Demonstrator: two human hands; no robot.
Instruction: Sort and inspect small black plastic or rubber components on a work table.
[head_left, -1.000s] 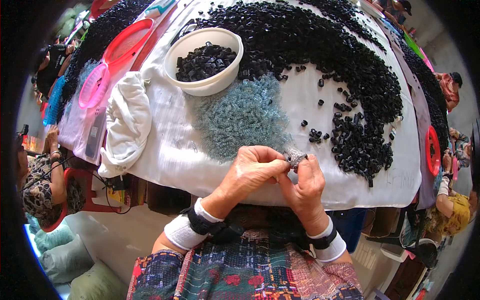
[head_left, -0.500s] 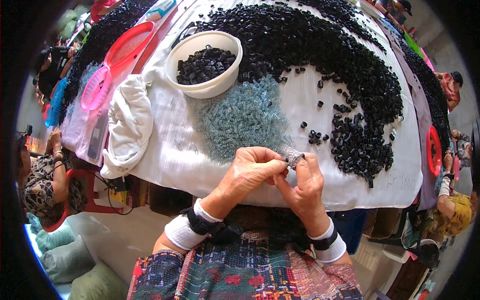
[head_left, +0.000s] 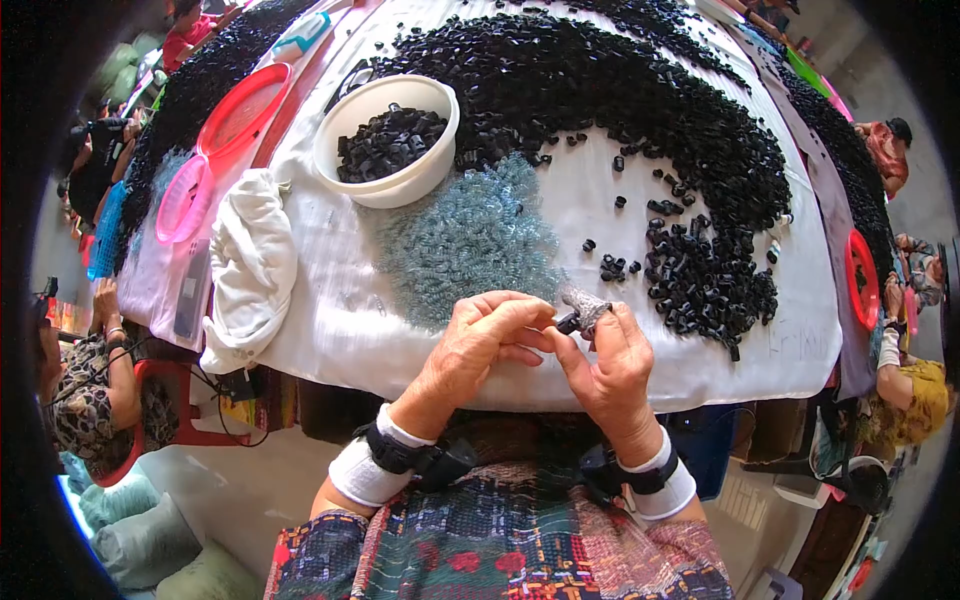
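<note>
My right hand [head_left: 616, 375] pinches a small black plastic part [head_left: 568, 323] between thumb and fingers. A grey knitted cover [head_left: 588, 308] sits over one of its fingers. Close beside it, my left hand [head_left: 484, 338] has thumb and forefinger pressed together near the part; whatever lies between those tips is too small to make out. Both hands are above the near edge of the white-covered table [head_left: 480, 385]. Just beyond them lies a heap of pale blue-grey coil springs [head_left: 465, 245]. Scattered black parts [head_left: 710, 275] form a smaller pile to the right.
A cream bowl [head_left: 440, 160] of black parts stands beyond the springs. A large mass of black parts [head_left: 600, 80] spreads across the far side. On the left are a white cloth [head_left: 250, 265], a pink basket [head_left: 185, 200] and a red tray [head_left: 243, 112]. Other people sit along both sides.
My fingertips have drawn slightly apart, and the black part in my right hand now shows. The whole view has shifted a little. The piles look the same.
</note>
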